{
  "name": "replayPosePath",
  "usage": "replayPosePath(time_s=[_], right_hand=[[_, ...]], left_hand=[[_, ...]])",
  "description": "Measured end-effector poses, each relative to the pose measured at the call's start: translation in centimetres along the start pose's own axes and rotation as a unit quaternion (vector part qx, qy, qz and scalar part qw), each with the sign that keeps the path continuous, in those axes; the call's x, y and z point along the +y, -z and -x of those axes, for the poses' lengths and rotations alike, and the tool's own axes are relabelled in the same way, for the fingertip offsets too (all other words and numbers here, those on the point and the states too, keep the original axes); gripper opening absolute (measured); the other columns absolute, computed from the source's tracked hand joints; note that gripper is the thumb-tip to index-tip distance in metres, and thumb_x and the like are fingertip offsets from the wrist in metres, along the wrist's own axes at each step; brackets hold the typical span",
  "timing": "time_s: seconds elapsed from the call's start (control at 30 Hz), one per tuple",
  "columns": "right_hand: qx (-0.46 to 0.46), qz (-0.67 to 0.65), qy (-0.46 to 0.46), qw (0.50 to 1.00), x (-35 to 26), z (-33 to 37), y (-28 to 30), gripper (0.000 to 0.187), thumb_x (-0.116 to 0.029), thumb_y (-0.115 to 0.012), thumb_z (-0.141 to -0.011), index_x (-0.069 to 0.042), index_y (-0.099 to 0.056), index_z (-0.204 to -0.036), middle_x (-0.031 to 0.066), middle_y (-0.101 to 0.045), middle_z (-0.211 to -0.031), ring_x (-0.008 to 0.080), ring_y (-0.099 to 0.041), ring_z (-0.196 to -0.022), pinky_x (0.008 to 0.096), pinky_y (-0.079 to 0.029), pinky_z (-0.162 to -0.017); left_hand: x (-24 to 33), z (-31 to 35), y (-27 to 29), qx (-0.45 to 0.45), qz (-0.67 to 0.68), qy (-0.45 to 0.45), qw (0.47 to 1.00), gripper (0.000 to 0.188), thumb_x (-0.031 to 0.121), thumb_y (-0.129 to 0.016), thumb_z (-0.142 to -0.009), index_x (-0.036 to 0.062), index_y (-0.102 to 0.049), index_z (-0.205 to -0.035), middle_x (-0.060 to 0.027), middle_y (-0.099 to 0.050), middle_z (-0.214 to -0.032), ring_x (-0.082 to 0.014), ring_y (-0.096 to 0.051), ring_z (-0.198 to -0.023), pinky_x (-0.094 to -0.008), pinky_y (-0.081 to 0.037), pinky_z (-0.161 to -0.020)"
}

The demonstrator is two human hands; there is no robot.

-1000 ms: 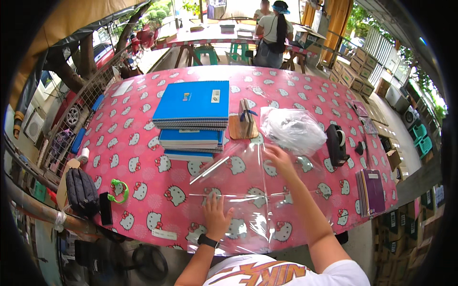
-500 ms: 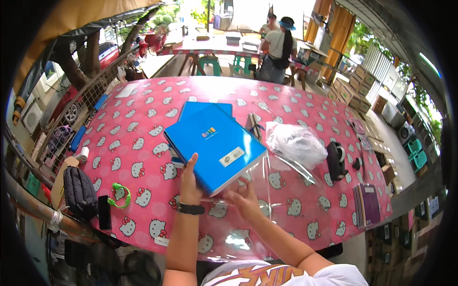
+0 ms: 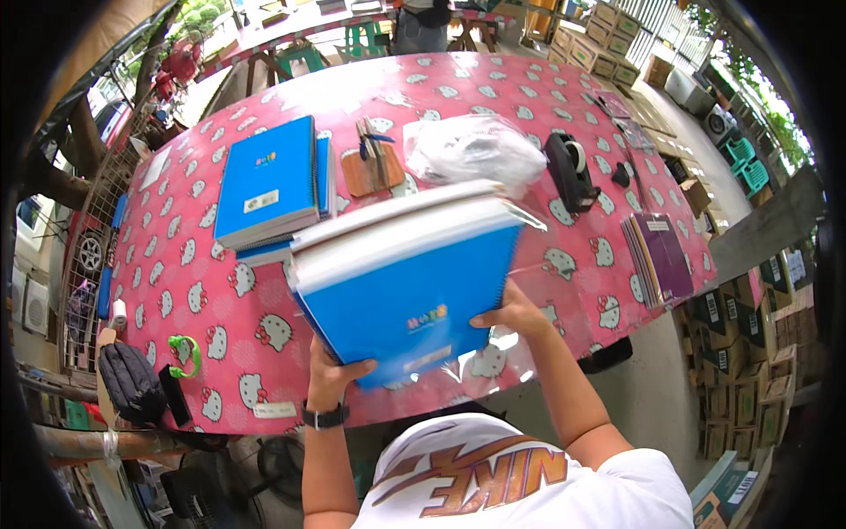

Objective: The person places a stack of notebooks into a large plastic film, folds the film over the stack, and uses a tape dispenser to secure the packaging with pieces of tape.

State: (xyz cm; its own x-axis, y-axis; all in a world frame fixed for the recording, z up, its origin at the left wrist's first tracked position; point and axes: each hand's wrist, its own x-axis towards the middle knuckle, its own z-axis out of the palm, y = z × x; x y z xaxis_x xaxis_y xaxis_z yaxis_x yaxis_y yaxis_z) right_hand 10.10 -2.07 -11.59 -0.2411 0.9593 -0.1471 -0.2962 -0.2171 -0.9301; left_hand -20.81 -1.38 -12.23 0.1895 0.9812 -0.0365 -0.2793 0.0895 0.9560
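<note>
**Stack of blue spiral notebooks, held in 2 hands above a pink cat-print table**

Main item: thick stack, tilted, blue front cover toward the wearer, white page edges uppermost; slightly blurred. Whether its lower edge touches the table, cannot tell.

Left hand: clamped on the lower left corner, thumb flat on the cover, other fingers mostly hidden behind; black wristwatch on the wrist.

Right hand: pinching the right edge, thumb on the cover, remaining fingers largely out of sight.

In the way: the stack covers the middle of the table and, in this view, overlaps the near right corner of a pile of blue notebooks and the near edge of a crumpled clear plastic bag.

Beyond the stack: wooden stand with upright pieces and a blue item, between pile and bag.

Right side: black tape dispenser, beside the bag; purple-covered notebooks, near the table's edge.

Left side: dark zippered pouch; black phone, just beside it; bright green ring-shaped item; white roll.

Background: stacked cardboard boxes; green plastic stools; 1 person, partly visible.
</note>
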Motion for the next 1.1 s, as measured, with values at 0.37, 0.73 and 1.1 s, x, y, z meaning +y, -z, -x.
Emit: replayPosePath(time_s=[0.37,0.73,1.1], right_hand=[[0.118,0.285,-0.077,0.948,2.7,4.3,3.8,0.066,-0.004,-0.083,-0.056,-0.003,-0.053,-0.115,0.0059,-0.062,-0.105,0.0154,-0.055,-0.097,0.0307,-0.045,-0.088],[0.116,0.165,0.092,0.975,2.4,3.5,2.6,0.055,-0.004,-0.082,-0.060,-0.001,-0.056,-0.109,0.0061,-0.063,-0.096,0.0147,-0.059,-0.088,0.0307,-0.050,-0.080],[0.233,0.449,-0.067,0.860,4.5,-3.1,5.8,0.072,-0.054,-0.070,-0.070,0.007,-0.060,-0.107,0.0202,-0.060,-0.105,0.0282,-0.061,-0.091,0.0365,-0.050,-0.079]], left_hand=[[-4.6,0.9,-6.1,-0.013,-0.039,0.156,0.987,0.059,-0.005,-0.076,-0.056,0.0047,-0.056,-0.110,-0.0034,-0.059,-0.101,-0.0188,-0.055,-0.093,-0.0330,-0.046,-0.082],[-5.4,-0.9,-6.5,0.064,-0.180,-0.130,0.973,0.050,0.008,-0.083,-0.061,-0.0011,-0.057,-0.103,-0.0118,-0.063,-0.094,-0.0195,-0.061,-0.083,-0.0309,-0.050,-0.076],[-8.8,-8.3,-5.1,0.144,-0.484,0.069,0.861,0.093,0.065,-0.070,-0.063,-0.0126,-0.050,-0.109,-0.0248,-0.054,-0.108,-0.0347,-0.054,-0.102,-0.0432,-0.045,-0.085]])
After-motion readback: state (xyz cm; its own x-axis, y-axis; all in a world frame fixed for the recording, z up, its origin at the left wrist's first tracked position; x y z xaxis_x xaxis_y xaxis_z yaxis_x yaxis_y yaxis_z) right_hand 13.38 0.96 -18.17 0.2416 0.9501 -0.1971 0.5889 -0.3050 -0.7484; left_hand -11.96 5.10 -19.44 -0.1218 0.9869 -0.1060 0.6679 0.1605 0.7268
